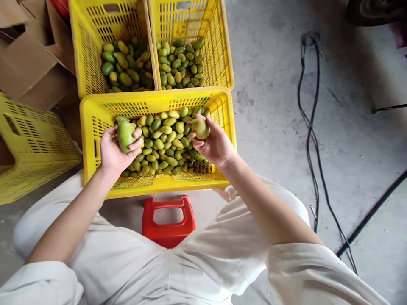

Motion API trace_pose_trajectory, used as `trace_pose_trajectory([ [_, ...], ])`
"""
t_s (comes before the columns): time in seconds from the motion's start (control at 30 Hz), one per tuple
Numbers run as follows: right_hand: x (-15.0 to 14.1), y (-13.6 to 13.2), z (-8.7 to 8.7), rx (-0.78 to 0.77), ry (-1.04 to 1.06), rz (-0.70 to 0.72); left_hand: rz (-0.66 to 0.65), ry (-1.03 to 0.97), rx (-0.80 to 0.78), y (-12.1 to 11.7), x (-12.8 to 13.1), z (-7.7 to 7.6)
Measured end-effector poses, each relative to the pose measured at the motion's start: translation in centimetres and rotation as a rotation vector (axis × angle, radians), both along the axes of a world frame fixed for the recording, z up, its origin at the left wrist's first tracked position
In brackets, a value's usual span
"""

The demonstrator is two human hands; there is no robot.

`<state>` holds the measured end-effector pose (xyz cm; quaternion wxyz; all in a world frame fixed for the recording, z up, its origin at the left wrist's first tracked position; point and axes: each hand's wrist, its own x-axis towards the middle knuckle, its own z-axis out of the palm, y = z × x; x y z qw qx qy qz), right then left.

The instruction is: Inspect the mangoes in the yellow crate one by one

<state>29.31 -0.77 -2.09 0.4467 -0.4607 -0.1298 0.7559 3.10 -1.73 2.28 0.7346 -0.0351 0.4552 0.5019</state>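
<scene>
Over the left part of the near yellow crate (159, 185), my left hand (113, 153) is closed around a large green mango (126, 136). Another green fruit tip shows just above that mango. My right hand (213, 146) is raised over the crate's right side, its fingers holding a rounder, yellowish-green mango (200, 128), seen end-on. Below both hands lie many small green and yellow mangoes (171, 137) inside the crate. A brown, rough patterned piece (202, 167) lies in the crate's near right corner; I cannot tell what it is.
Two more yellow crates, the left one (83, 55) and right one (219, 46), stand behind with mangoes inside. Cardboard boxes (28, 63) and a tilted yellow crate (34, 148) are at left. A red stool (168, 231) sits between my legs. Black cables (313, 135) cross the floor.
</scene>
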Motion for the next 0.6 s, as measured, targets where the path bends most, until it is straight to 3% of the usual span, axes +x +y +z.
trace_pose_trajectory([
  [0.37, 0.7, 0.1, -0.7, 0.024, 0.011, -0.004, 0.037, -0.092, -0.002, 0.3, -1.1, -1.0],
  [0.6, 1.1, 0.0, -1.5, 0.094, -0.055, 0.084, 0.03, -0.004, 0.022, 0.1, -0.9, -1.5],
])
